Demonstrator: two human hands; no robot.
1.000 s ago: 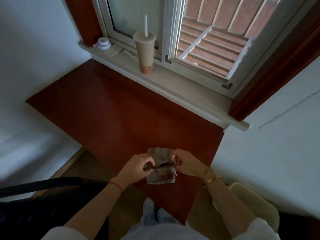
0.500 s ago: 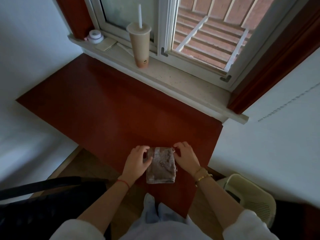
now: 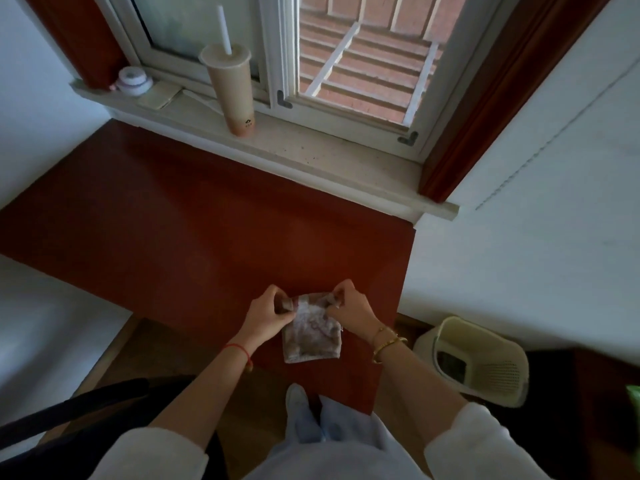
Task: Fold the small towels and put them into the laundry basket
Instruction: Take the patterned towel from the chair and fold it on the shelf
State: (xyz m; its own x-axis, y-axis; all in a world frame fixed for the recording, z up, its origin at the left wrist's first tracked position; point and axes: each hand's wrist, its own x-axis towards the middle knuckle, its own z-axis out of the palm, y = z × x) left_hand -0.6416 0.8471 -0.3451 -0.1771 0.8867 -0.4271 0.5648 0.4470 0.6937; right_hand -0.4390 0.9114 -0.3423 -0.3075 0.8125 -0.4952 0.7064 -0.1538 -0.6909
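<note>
The red table [image 3: 207, 244] is broad, but the small towel [image 3: 311, 336] lies right at its near edge, with the laundry basket [image 3: 485, 368] down on the floor to the right. The left hand [image 3: 266, 315] and right hand [image 3: 348, 306] each pinch a far corner between closed fingers; an uneven pull could skew the fold or drag the towel off the edge.

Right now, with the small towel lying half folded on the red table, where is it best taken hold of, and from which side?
By its two far corners, from above. The towel lies flat near the table edge, so only corners and edges lift. The left hand and right hand already pinch those corners, which looks a sound grip for folding them toward the person.
</note>
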